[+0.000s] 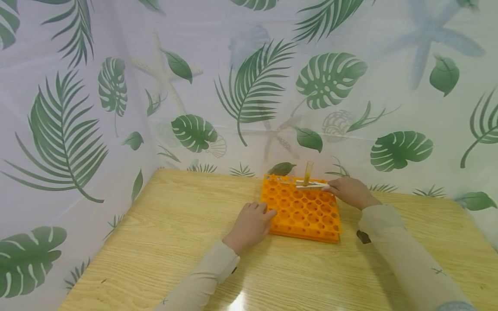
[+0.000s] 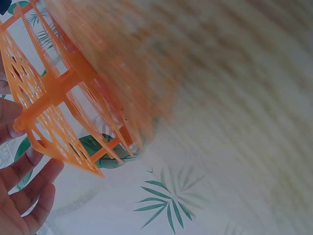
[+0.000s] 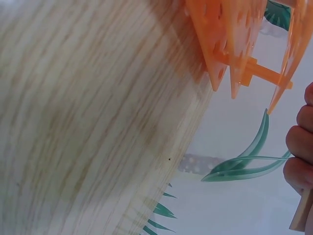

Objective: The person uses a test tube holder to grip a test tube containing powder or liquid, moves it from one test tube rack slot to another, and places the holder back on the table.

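An orange test tube rack with rows of round holes stands on the table. My left hand grips its left side; in the left wrist view the fingers lie around the rack's corner. At the back of the rack, my right hand holds a pale wooden test tube holder. The holder's wooden end pokes out below the curled fingers in the right wrist view. A clear test tube with yellowish liquid stands nearly upright at the holder's jaws, over the back row of holes.
The wood-grain table ends at a white wall covering printed with green leaves, just behind the rack. A second covered wall runs along the left side. A small dark object shows beneath the right cuff.
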Available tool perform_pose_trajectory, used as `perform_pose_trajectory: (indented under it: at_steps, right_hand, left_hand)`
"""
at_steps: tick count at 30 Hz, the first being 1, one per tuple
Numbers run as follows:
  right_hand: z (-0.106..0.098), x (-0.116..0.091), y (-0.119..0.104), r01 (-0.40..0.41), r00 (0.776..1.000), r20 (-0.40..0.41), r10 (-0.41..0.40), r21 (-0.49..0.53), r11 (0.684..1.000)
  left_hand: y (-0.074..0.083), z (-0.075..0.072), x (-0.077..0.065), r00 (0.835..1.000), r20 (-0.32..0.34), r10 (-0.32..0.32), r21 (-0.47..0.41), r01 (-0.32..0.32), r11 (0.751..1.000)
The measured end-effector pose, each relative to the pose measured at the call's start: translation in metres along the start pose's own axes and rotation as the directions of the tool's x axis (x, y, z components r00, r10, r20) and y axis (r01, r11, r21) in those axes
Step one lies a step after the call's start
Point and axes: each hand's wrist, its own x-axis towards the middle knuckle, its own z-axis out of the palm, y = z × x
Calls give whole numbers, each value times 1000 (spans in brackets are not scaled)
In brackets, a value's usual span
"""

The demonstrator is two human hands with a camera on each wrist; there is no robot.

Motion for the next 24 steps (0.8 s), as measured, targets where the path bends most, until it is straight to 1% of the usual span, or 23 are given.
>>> perform_pose_trajectory:
  at_steps: [11, 18, 24]
  right_hand:
    - [3, -1, 2, -9, 1000, -5, 9, -2, 1000]
    - [2, -2, 1, 4, 1000, -8, -4, -5, 1000]
    - [2, -1, 2, -15, 1000, -10, 15, 19, 1000]
  left_hand:
    - [-1, 5, 0, 1000, -18, 6, 0, -6, 1000]
    - [-1, 7, -1, 1000, -28, 13, 10, -13, 1000]
    - [-2, 7, 0, 999, -35, 17, 15, -17, 1000]
